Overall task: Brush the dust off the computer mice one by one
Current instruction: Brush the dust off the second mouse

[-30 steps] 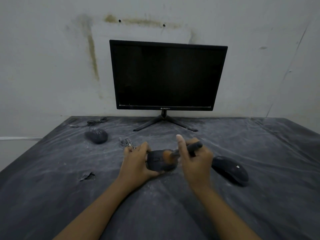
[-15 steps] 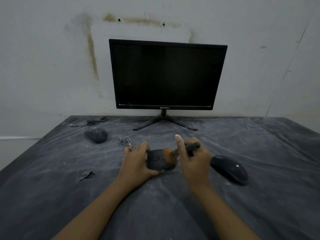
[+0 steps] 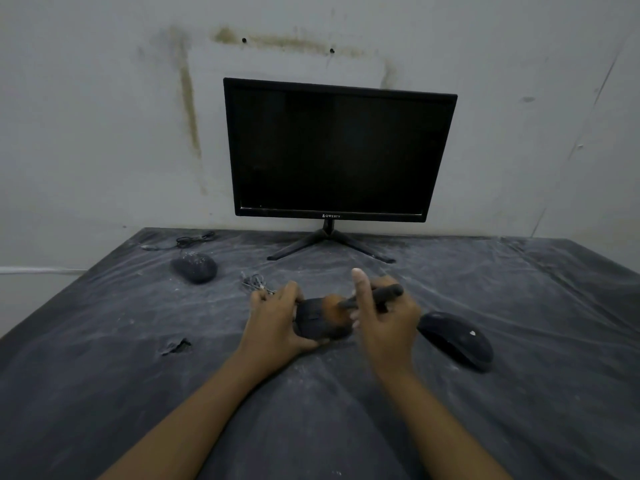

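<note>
The dark dusty sheet (image 3: 138,393) covers the table; its back edge meets the wall under the monitor (image 3: 339,150), and its left edge runs diagonally toward the viewer. Bare sheet lies in front of both arms. Near the middle, the left hand (image 3: 273,320) grips a black mouse (image 3: 317,323), matte and grey with dust; its axis is partly hidden. The right hand (image 3: 384,323) clamps a brush (image 3: 367,297), orange bristles on the mouse, handle pointing right and slightly away. A second mouse (image 3: 455,341) lies diagonally just beside the right hand; a third, dustier mouse (image 3: 194,268) sits far left.
</note>
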